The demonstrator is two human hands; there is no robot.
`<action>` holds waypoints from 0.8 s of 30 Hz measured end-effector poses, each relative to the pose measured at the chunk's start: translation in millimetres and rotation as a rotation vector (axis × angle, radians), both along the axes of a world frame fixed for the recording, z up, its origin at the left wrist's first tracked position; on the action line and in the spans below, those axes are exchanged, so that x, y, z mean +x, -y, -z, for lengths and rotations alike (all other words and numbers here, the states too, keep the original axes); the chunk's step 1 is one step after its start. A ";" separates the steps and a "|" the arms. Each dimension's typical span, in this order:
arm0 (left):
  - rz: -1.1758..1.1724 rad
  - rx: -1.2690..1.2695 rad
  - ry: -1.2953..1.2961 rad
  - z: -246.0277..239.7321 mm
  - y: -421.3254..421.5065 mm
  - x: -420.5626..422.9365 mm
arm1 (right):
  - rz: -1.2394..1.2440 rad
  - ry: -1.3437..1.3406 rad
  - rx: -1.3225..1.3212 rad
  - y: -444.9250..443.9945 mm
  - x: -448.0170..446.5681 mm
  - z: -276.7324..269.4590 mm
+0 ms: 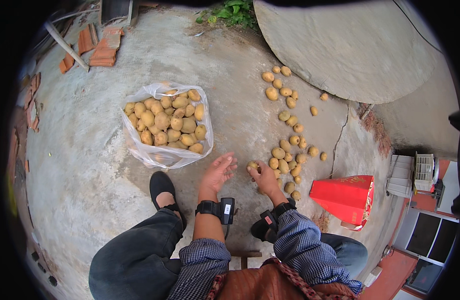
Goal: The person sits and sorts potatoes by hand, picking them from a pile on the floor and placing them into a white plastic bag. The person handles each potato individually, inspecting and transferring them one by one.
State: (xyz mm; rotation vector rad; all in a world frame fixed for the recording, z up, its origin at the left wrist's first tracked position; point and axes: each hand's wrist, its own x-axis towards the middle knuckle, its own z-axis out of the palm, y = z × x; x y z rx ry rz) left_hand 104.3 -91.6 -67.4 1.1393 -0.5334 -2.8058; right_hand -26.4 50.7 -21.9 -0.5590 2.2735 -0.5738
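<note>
My right hand point(264, 177) has its fingers closed around a potato point(252, 165), just left of the loose potatoes point(283, 165) lying on the concrete. These spread upward in a long scatter. Palm up, my left hand point(218, 173) is spread with nothing in it, below the right corner of a clear plastic bag point(166, 155). The bag stands with its mouth wide, heaped with potatoes point(162, 121). Both wrists wear black straps with small devices.
A red paper bag point(336, 197) bearing writing lies to the right. A large round concrete slab point(350, 48) covers the upper right. Broken clay tiles point(106, 47) and a pole point(66, 45) are at upper left. Plastic crates point(425, 171) stand far right. My shoes flank my hands.
</note>
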 end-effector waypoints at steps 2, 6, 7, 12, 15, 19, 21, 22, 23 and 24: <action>0.043 -0.020 -0.087 -4.8 -1.8 -2.9 | 0.098 0.223 -0.243 21.5 5.3 -12.6; 0.025 0.001 -0.296 -9.4 2.5 -3.5 | -0.026 0.024 -0.400 49.9 21.2 -26.2; -0.006 0.014 -0.297 -10.0 3.4 -3.9 | -0.018 -0.008 -0.393 53.4 24.1 -26.2; -0.130 0.129 -0.289 -13.0 3.8 -6.9 | 0.266 0.159 -0.347 58.4 18.6 -15.0; -0.143 0.128 -0.376 -14.1 6.2 -5.5 | 0.453 0.227 -0.497 50.9 11.6 -16.0; -0.178 0.180 -0.378 -14.0 7.3 -4.6 | 0.282 0.184 -0.548 51.3 11.0 -25.2; -0.225 0.234 -0.384 -13.3 6.4 -5.8 | 0.171 0.106 -0.512 57.1 17.8 -29.1; -0.216 0.198 -0.352 -13.0 5.3 -6.7 | 0.055 0.013 -0.506 59.1 20.4 -31.9; -0.206 0.161 -0.319 -12.7 4.1 -7.6 | -0.028 -0.062 -0.456 59.9 23.1 -34.8; -0.195 0.109 -0.341 -12.4 3.6 -7.8 | -0.110 -0.136 -0.405 61.3 25.1 -37.1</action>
